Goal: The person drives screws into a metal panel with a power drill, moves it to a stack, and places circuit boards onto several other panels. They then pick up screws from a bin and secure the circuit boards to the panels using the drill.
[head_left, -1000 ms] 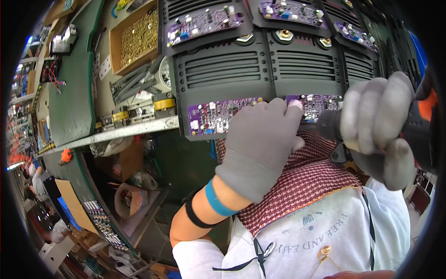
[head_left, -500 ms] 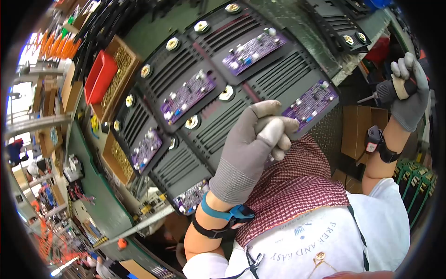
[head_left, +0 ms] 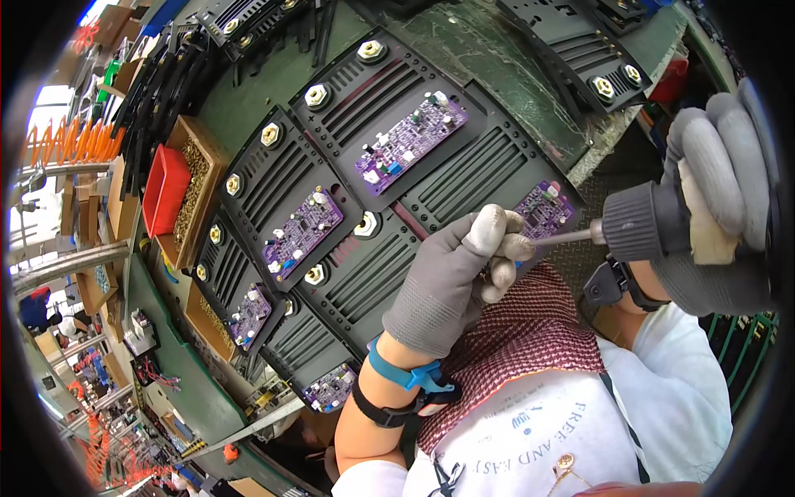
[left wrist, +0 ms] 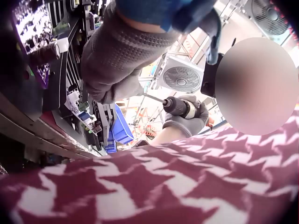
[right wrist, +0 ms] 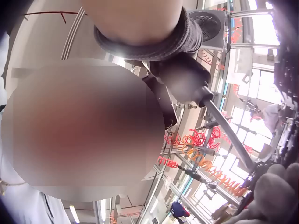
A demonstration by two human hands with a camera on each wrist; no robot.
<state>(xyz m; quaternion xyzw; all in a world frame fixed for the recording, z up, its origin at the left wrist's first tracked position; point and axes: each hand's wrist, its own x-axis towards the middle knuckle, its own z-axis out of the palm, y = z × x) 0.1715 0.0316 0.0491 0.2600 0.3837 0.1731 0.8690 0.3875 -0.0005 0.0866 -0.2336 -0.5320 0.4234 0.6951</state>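
Note:
My gloved right hand [head_left: 720, 166] grips a black power drill [head_left: 633, 224] with a tan wrapping on its body. The drill's long driver bit [head_left: 567, 238] points left, and its end meets the fingertips of my gloved left hand [head_left: 443, 286]. Thumb and fingers of that left hand are curled together in a pinch at the bit's tip; whatever small piece is between them is hidden. Just behind the fingertips, a purple circuit board [head_left: 545, 207] sits on a black slotted panel [head_left: 476, 170]. The left wrist view also shows the drill [left wrist: 175, 106] reaching toward the left hand [left wrist: 114, 88].
More black panels carry purple circuit boards [head_left: 414, 141] and brass nuts [head_left: 317, 96] across the green bench [head_left: 248, 95]. At left stand a red bin [head_left: 161, 190] and a wooden box [head_left: 217, 170] of small brass-coloured parts. A patterned apron [head_left: 530, 331] lies close below the hands.
One second ago the drill was over the panels' near edge beside the left hand. It swung out right, then returned, its bit now at the left fingertips. The head view has shifted.

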